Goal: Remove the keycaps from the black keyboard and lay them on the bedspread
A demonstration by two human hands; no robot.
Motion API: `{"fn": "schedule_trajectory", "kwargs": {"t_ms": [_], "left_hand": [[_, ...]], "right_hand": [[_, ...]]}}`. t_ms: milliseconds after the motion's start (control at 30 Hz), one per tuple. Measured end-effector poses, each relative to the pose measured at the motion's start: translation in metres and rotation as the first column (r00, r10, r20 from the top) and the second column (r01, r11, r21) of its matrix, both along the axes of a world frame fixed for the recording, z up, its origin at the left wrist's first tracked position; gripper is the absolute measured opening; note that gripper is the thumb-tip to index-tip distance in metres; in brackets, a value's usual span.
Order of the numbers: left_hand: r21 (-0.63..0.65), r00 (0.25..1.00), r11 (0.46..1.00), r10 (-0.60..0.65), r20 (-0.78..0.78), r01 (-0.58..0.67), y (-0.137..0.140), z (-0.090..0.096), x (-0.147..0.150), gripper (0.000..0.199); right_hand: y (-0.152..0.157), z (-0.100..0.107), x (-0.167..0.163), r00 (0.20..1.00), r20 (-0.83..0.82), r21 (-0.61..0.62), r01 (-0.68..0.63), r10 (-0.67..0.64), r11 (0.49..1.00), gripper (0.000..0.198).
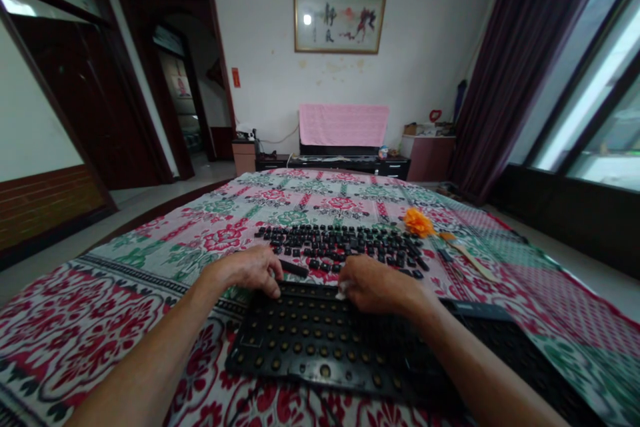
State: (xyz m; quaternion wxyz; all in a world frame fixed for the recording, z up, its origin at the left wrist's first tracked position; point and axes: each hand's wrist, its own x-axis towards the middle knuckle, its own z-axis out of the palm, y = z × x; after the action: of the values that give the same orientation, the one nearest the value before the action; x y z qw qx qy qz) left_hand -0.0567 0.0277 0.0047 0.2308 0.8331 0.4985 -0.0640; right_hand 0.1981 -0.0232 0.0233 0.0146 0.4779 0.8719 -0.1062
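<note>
A black keyboard (300,333) stripped of its keycaps lies in front of me, its rows of round key seats showing. My left hand (255,270) grips its far left edge, thumb and fingers closed on the rim. Pinched in my right hand (367,283) is a small white tissue (343,290), pressed against the keyboard's far edge; most of the tissue is hidden by the fingers. Just beyond both hands, loose black keycaps (345,238) are spread in rough rows. A long black keycap (293,269) lies close to my left fingers. My right forearm covers part of the keyboard.
A patterned cloth (125,320) covers the table. An orange fluffy flower-like thing (419,222) and a pale flat-handled tool (475,261) lie to the right of the keycaps. Far back stands a low cabinet with a pink cloth (344,125) over something upright.
</note>
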Motion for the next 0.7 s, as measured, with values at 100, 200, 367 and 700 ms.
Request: {"fn": "schedule_trajectory", "kwargs": {"t_ms": [100, 200, 367, 700], "left_hand": [[0.000, 1.000, 1.000, 0.013, -0.009, -0.013, -0.001, 0.002, 0.001, 0.043], [-0.020, 1.000, 0.999, 0.027, 0.005, -0.027, -0.004, 0.005, 0.003, 0.041], [-0.030, 1.000, 0.999, 0.029, 0.008, -0.029, -0.004, 0.006, 0.003, 0.041], [-0.021, 0.999, 1.000, 0.014, 0.034, -0.013, -0.003, 0.002, 0.000, 0.037]], "right_hand": [[-0.001, -0.007, -0.008, 1.000, 0.006, 0.092, 0.005, -0.005, 0.996, 0.021], [-0.002, -0.016, -0.018, 1.000, -0.010, 0.184, -0.014, 0.016, 0.983, 0.021], [0.001, -0.025, -0.027, 0.987, -0.105, 0.246, -0.092, 0.121, 0.965, 0.022], [0.001, -0.026, -0.042, 0.984, -0.086, 0.259, -0.130, 0.157, 0.957, 0.022]]}}
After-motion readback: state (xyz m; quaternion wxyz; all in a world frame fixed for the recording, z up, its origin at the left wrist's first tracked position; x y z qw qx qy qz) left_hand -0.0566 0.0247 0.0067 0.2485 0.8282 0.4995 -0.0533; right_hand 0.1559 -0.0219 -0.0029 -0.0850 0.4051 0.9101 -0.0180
